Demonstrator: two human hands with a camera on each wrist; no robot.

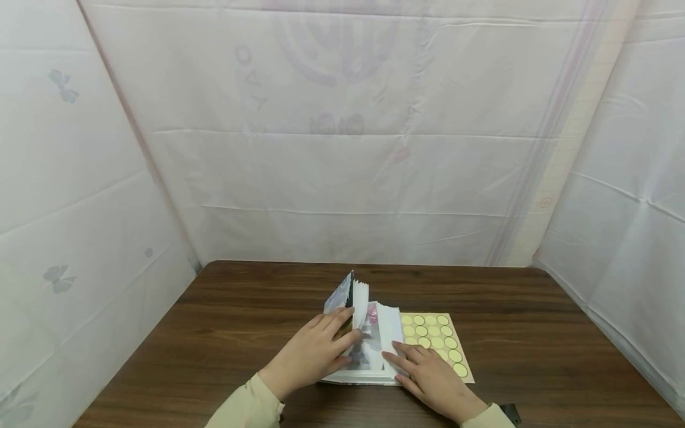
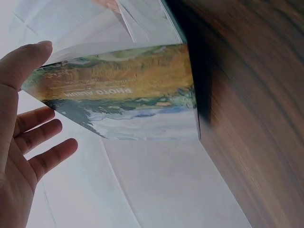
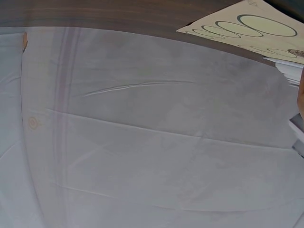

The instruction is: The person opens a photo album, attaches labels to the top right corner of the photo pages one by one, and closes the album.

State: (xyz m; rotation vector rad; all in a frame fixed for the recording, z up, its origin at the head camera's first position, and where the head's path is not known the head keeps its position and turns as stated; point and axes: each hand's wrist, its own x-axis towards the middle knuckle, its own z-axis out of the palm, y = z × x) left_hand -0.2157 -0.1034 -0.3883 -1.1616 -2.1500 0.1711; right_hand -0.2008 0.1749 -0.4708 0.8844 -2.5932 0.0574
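Observation:
A photo album (image 1: pixel 350 374) with its printed cover (image 2: pixel 128 90) stands part-open on the table, several white-edged pages fanned upright. My left hand (image 1: pixel 313 351) holds the raised cover and pages at their edge. In the left wrist view this hand (image 2: pixel 21 123) has one digit along the top of the cover, and three fingers spread beside it. On the album's right-hand pages (image 1: pixel 390 330) rests my right hand (image 1: pixel 430 377), its fingers extended. Only a sliver of the right hand (image 3: pixel 301 97) enters the right wrist view.
A cream sheet of round yellow stickers (image 1: pixel 436 327) lies right of the album, partly covered by the right hand. The dark wood table (image 1: pixel 225 321) is enclosed by pale hanging cloth (image 1: pixel 342 178) at the back and both sides.

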